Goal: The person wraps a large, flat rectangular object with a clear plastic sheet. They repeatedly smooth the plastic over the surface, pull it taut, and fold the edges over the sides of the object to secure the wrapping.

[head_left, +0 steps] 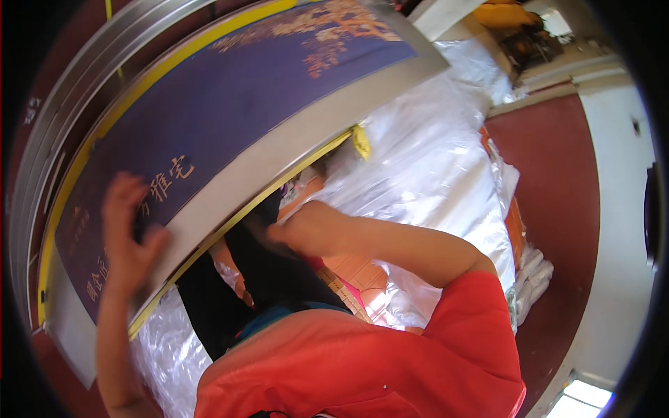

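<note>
A large flat panel (pixel 237 150) slants across the left and upper part of the view. It has a dark blue print with orange blossoms, a pale border and yellow edging (pixel 275 182). Over its lower left part is my left hand (pixel 131 226), smeared by motion, with thumb and fingers apart and nothing visible in it. Whether it touches the panel I cannot tell. My right hand (pixel 306 226) is just on the near side of the yellow edging, its fingers curled in. What those fingers hold, if anything, is hidden.
Crumpled clear plastic sheeting (pixel 418 153) covers an orange surface beside and under my legs (pixel 268 261). Silvery metal rails (pixel 77 90) curve along the far left. Dark red floor (pixel 550 188) and a white wall (pixel 617 181) lie right. A yellow thing (pixel 505 15) stands far right.
</note>
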### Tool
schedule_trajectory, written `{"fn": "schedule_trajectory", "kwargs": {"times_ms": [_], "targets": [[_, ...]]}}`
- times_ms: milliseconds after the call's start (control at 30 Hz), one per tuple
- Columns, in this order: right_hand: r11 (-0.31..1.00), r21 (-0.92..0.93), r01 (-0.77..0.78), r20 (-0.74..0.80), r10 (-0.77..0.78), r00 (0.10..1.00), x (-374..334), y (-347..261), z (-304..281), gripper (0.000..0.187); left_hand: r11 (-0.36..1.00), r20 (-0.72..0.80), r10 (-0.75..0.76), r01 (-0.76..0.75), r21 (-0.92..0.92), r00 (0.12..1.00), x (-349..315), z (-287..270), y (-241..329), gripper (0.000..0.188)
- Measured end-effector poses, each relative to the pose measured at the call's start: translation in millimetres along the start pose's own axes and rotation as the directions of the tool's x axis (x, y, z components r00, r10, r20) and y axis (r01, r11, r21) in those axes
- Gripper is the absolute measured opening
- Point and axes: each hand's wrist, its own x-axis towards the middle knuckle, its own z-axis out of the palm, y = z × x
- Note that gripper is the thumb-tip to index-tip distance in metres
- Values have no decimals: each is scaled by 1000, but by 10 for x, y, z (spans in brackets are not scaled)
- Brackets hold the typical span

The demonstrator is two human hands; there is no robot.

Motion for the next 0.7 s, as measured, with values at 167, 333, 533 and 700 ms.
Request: {"fn": "schedule_trajectory", "kwargs": {"times_ms": [167, 333, 533, 700], "targets": [[985, 66, 162, -112, -154, 982, -197, -680, -929, 19, 411, 325, 225, 213, -887, 919, 49, 442, 1175, 64], [968, -234, 85, 33, -80, 996, -840, 379, -1169, 34, 794, 691, 489, 56, -605, 532, -276, 294, 968, 22], [6, -521, -854, -559, 753, 347, -1806, 1932, -1982, 22, 892, 548, 332, -65, -448, 768, -888, -427, 547, 21], [419, 69, -905, -692, 673, 259, -1158, 2688, -2047, 37, 982, 371, 21, 50, -181, 928, -1203, -1266, -97, 14]]}}
